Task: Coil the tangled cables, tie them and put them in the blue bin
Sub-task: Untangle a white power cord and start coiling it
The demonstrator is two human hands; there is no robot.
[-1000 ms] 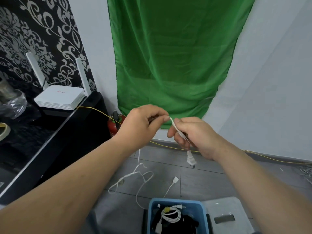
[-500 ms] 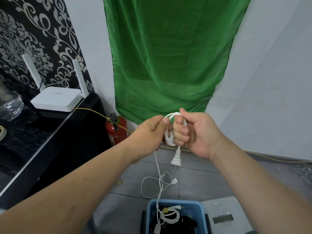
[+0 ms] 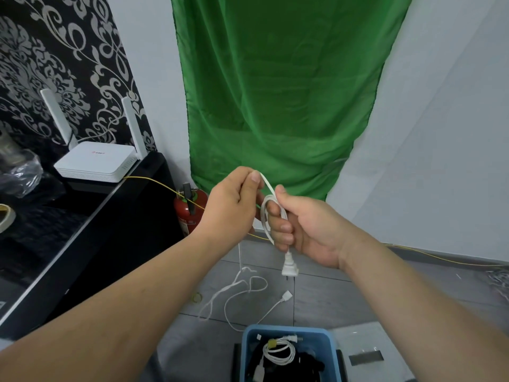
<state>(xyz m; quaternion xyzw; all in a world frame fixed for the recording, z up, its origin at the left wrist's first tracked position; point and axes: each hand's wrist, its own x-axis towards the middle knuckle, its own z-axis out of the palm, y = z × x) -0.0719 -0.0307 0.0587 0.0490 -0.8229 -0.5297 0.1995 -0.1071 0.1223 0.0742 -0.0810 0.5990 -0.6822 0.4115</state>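
Right hand (image 3: 308, 230) curls its fingers round a small loop of flat white cable (image 3: 265, 216), plug (image 3: 289, 268) dangling straight down below the fist. Left hand (image 3: 231, 205) pinches the running strand between thumb and forefinger just up-left of the loop, the hands nearly touching. The uncoiled rest drops below the left hand (the nearer one) to the floor (image 3: 358, 299) in loose tangled curves, so slack should feed upward; blue bin (image 3: 246, 354) sits below the hands, a tied white coil (image 3: 278, 351) inside.
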